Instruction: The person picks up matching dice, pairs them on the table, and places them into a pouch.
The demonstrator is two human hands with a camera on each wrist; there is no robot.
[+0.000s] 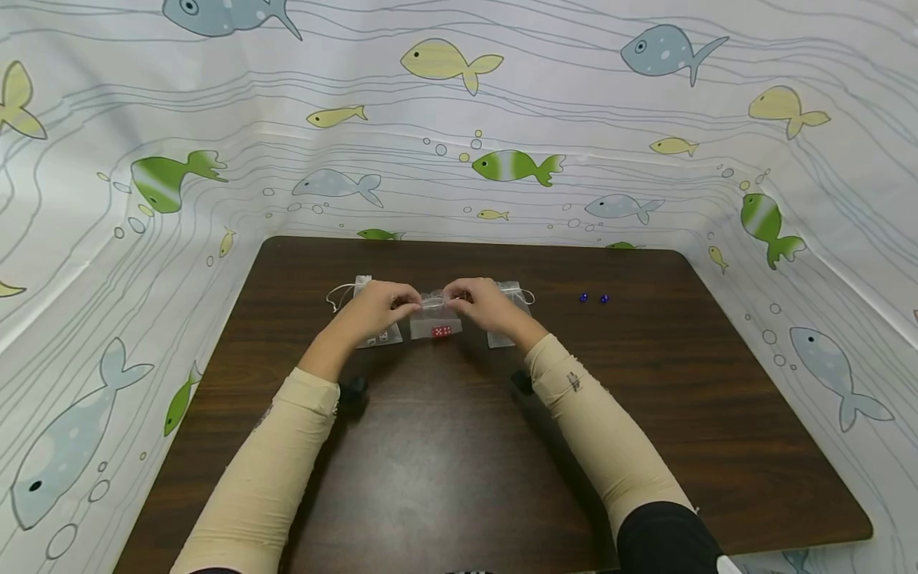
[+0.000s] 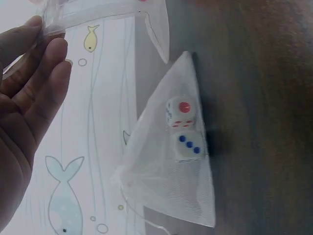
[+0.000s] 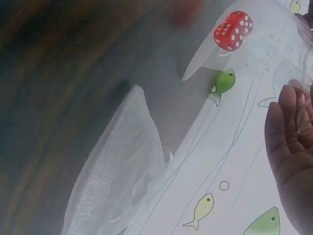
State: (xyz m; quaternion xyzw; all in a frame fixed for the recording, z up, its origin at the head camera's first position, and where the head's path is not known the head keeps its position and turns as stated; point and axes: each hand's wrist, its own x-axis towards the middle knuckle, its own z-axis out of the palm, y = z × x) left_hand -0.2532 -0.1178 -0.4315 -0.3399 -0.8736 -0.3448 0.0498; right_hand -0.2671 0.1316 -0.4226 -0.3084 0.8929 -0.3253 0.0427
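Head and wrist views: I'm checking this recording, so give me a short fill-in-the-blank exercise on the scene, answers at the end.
1. Between the left hand and the right hand, the middle bag holds dice coloured ____ with white spots.
2. The left bag contains ____ white dice.
3. The small loose objects on the table are coloured ____.
4. The creatures printed on the backdrop are ____.

Missing words: red; two; blue; fish.
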